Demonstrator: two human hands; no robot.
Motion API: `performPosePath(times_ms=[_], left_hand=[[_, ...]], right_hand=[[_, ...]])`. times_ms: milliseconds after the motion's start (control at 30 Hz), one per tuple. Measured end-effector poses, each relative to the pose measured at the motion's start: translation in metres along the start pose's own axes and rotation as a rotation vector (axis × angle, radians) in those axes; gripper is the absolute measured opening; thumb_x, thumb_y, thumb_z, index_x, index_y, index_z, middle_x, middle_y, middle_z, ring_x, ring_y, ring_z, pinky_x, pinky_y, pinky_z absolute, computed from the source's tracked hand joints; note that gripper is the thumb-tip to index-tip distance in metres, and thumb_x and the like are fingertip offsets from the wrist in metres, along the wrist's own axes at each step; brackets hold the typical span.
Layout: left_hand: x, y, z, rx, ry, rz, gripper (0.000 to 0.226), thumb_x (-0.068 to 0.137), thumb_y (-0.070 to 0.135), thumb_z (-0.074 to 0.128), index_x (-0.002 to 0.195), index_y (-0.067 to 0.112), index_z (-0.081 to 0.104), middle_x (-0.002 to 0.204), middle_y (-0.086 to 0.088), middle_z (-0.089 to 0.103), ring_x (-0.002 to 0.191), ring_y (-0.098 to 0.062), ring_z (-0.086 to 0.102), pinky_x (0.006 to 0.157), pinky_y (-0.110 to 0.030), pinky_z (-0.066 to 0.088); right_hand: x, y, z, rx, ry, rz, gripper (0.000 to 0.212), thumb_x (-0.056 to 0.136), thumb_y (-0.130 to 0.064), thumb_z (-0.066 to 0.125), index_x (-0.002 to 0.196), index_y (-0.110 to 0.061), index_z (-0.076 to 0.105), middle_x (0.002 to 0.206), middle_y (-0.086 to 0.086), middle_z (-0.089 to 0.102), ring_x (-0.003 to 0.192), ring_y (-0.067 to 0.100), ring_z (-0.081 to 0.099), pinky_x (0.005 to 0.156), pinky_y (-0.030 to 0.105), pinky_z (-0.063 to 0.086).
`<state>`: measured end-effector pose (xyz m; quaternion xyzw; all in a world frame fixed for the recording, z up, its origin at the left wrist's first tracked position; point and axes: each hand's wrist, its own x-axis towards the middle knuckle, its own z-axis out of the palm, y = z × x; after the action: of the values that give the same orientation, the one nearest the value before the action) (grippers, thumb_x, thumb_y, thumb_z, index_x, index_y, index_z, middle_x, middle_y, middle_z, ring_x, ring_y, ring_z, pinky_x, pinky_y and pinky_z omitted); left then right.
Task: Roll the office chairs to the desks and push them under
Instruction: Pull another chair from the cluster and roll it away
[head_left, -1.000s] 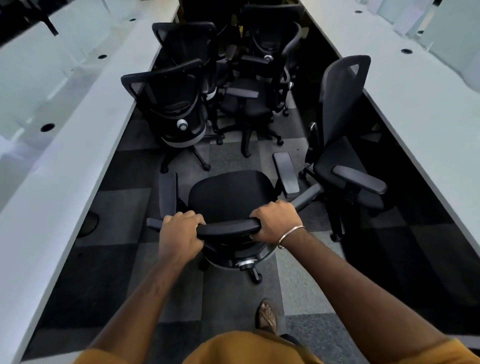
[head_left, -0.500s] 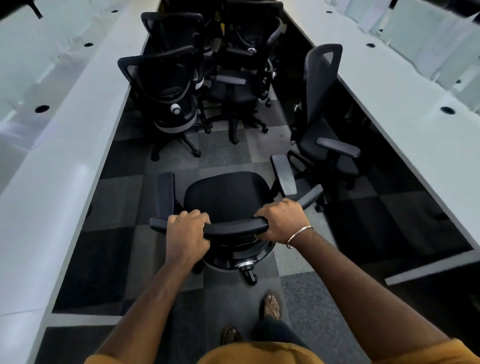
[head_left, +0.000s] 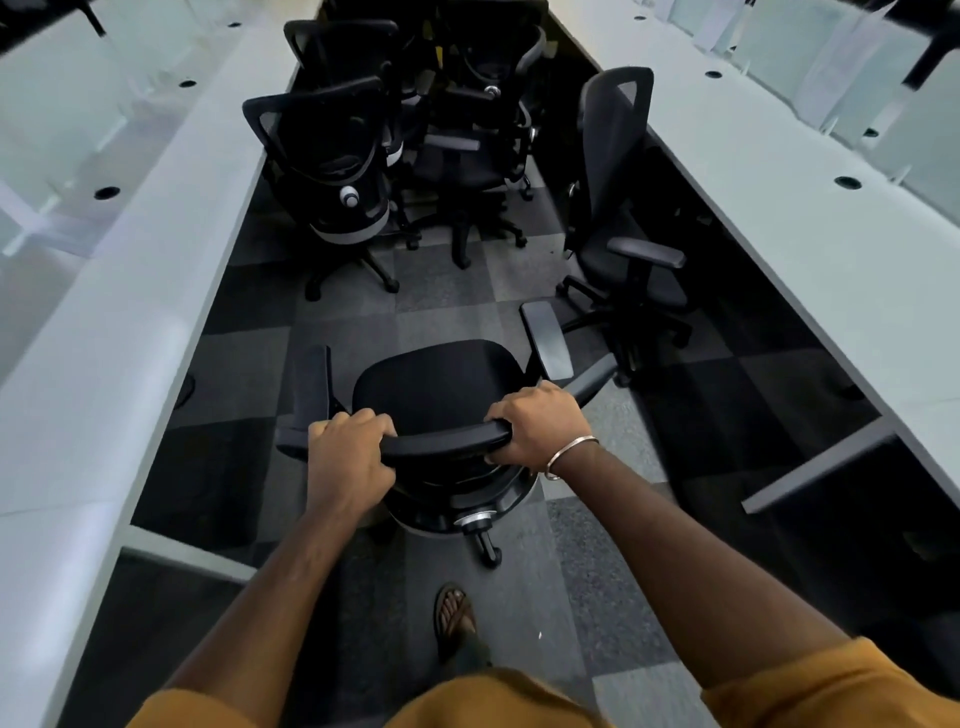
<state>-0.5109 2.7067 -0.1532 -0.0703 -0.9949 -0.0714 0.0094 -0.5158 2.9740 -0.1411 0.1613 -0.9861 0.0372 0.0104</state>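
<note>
Both hands gripped the top rail of the near chair (head_left: 436, 389): the left hand (head_left: 349, 457) had its fingers (head_left: 363, 418) curled over the rail's left end, and the right hand (head_left: 540, 428) wrapped the right end, thumb tucked under. A bangle (head_left: 569, 454) sat on the right wrist. That chair stood in the aisle between two long white runs of counter, its seat facing far and its armrests spread to either side, with one caster (head_left: 491, 558) showing below the backrest. It was not under either counter.

On the right, a second chair (head_left: 618, 208) stood against the right counter (head_left: 810, 218), its back upright and seat partly under the edge. At the far end, a cluster (head_left: 415, 135) of more chairs crowded the aisle (they overlapped too much to count surely), the nearest of them (head_left: 332, 166) close to the left counter (head_left: 119, 312) with its back turned toward the camera. Round cable holes (head_left: 106, 193) dotted both counter tops.

The floor (head_left: 447, 306) was carpet in grey and dark squares. One sandalled foot (head_left: 456, 618) showed near the bottom, behind the gripped chair, above a stretch of mustard cloth (head_left: 467, 701).
</note>
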Motion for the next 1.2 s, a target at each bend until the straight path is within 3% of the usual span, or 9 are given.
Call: performPosePath(times_ms=[333,600,767,1033,1200], left_hand=[[-0.156,0.027,0.001,0.047,0.014,-0.073,0.033,0.067,0.017,0.083,0.083,0.038,0.063,0.074,0.016,0.05,0.075,-0.01,0.047,0.085,-0.036,0.034],[-0.264,0.024,-0.007,0.039,0.04,-0.049,0.033,0.064,0.014,0.081,0.081,0.035,0.064,0.073,0.015,0.049,0.073,-0.012,0.046,0.083,-0.037,0.038],[-0.326,0.014,-0.005,0.028,0.088,0.025,0.036,0.06,0.011,0.081,0.086,0.03,0.066,0.076,0.015,0.051,0.074,-0.016,0.051,0.08,-0.038,0.038],[-0.425,0.012,-0.013,0.055,0.008,0.15,0.028,0.066,0.019,0.077,0.084,0.029,0.058,0.076,0.012,0.051,0.075,-0.018,0.055,0.073,-0.034,0.034],[-0.479,0.026,-0.007,0.077,-0.028,0.244,0.024,0.068,0.028,0.077,0.081,0.027,0.056,0.075,0.01,0.053,0.071,-0.017,0.054,0.067,-0.033,0.041]], right_hand=[[-0.132,-0.04,-0.001,0.0,-0.06,-0.048,0.041,0.066,-0.065,0.071,0.093,-0.033,0.072,0.085,-0.008,0.069,0.088,0.017,0.067,0.083,0.037,0.043],[-0.231,-0.094,0.007,0.061,0.004,0.0,0.04,0.061,-0.063,0.073,0.088,-0.033,0.071,0.08,-0.011,0.064,0.083,0.016,0.063,0.079,0.037,0.043],[-0.292,-0.133,0.014,0.13,0.106,0.082,0.039,0.059,-0.058,0.074,0.089,-0.033,0.069,0.083,-0.013,0.058,0.085,0.016,0.056,0.082,0.037,0.04],[-0.386,-0.187,0.01,0.114,0.097,0.132,0.041,0.067,-0.054,0.073,0.104,-0.038,0.067,0.099,-0.015,0.06,0.101,0.016,0.054,0.094,0.034,0.034],[-0.441,-0.197,0.007,0.112,0.112,0.121,0.04,0.068,-0.055,0.064,0.102,-0.033,0.069,0.1,-0.01,0.061,0.1,0.02,0.056,0.094,0.034,0.036]])
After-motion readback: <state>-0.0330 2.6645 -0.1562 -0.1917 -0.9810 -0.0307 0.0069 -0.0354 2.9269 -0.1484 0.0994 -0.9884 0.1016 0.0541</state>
